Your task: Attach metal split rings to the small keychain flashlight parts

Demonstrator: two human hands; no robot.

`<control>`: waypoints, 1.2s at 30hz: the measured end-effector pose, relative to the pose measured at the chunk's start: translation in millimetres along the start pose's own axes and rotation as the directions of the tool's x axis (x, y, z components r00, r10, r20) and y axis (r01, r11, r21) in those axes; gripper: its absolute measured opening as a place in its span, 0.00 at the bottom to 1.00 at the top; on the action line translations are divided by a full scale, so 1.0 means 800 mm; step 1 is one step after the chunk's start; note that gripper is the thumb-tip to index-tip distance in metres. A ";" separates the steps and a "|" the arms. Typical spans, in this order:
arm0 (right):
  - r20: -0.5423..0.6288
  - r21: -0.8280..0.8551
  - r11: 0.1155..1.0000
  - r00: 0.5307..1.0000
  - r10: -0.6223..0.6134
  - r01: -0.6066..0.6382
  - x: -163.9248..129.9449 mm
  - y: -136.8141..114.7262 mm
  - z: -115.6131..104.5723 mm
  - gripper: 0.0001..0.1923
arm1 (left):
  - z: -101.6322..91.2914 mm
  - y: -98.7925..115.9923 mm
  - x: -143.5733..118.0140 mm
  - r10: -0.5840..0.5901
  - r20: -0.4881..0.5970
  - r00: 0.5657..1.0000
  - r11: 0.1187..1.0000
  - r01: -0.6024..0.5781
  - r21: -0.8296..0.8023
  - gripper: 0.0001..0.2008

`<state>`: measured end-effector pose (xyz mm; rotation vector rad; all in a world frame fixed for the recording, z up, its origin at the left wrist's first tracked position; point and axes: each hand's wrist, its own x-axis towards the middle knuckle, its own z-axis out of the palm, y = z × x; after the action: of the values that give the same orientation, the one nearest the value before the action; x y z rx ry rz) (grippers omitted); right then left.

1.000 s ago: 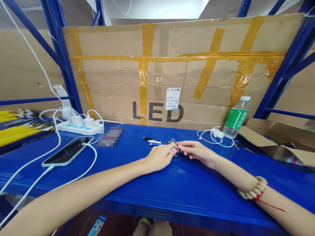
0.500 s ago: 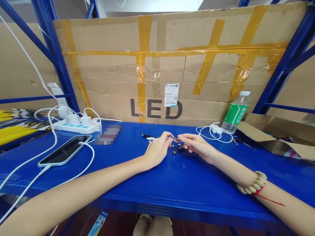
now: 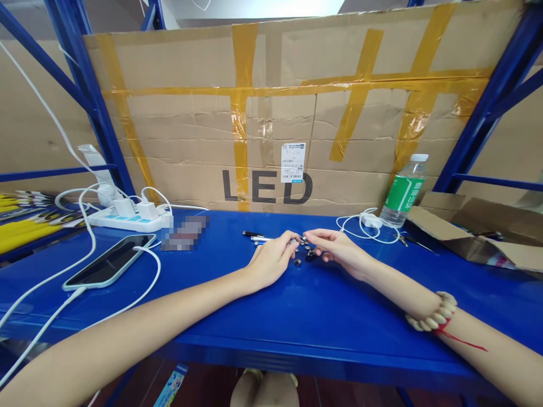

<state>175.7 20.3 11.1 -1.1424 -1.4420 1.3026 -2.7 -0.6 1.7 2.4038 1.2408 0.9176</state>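
Note:
Over the blue shelf, my left hand [image 3: 271, 262] is closed in a pinch, its fingertips pointing right; what sits in them is too small to make out. My right hand [image 3: 339, 249] faces it from the right, thumb and forefinger pressed together at a tiny shiny piece I cannot identify. The two sets of fingertips almost meet. Below them lie several small round metallic pieces [image 3: 307, 247], a little dark metal part [image 3: 297, 262] and a black part [image 3: 311, 255]. Slim pen-like sticks, one black [image 3: 252, 234] and one silver [image 3: 259, 239], lie just behind my left hand.
To the left are a phone [image 3: 111, 263] on a white cable and a power strip [image 3: 127, 219] with plugs. A water bottle [image 3: 405, 192], a coiled white charger cable [image 3: 371, 221] and an opened cardboard box [image 3: 449, 226] stand right. A large cardboard panel [image 3: 190, 130] closes the back.
The whole view has shifted slightly. Both hands keep nearly the same pose, fingertips still close together over the small parts.

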 end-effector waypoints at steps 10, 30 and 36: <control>0.002 -0.027 1.000 1.000 0.003 -0.003 0.002 0.003 -0.002 0.17 | -0.002 0.005 -0.001 0.018 0.033 0.999 1.000 -0.019 0.024 0.12; 0.037 -0.067 0.998 0.999 0.018 -0.016 -0.001 0.000 0.000 0.19 | -0.002 0.006 -0.003 0.049 0.038 0.998 0.998 -0.050 0.036 0.10; 0.043 -0.078 0.996 0.998 0.034 -0.031 -0.003 -0.003 0.002 0.19 | -0.002 0.004 -0.003 0.042 0.044 0.998 0.998 -0.044 0.043 0.10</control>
<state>174.3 17.7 13.3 -1.1986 -1.5234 1.3125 -2.3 -4.4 3.6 2.4797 1.2101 0.8553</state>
